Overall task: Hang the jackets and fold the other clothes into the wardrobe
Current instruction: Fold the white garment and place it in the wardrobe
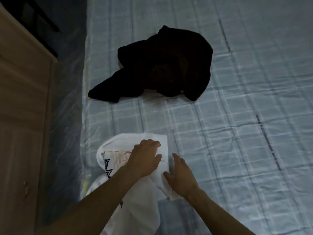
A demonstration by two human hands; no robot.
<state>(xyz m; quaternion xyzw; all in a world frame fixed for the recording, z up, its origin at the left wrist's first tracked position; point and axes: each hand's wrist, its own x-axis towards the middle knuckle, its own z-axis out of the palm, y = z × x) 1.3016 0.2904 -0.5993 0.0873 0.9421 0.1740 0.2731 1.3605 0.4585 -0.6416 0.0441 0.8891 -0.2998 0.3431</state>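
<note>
At six o'clock on the bed (237,116), a white printed T-shirt (115,145) is pressed flat by the open left hand (145,158), its three-o'clock edge touched by the spread right hand (182,175), seemingly to set a fold.

One head-worn view looks forward and steeply down onto the bed (237,116), near enough that the left hand (145,158) and right hand (181,177) fill six o'clock.
</note>
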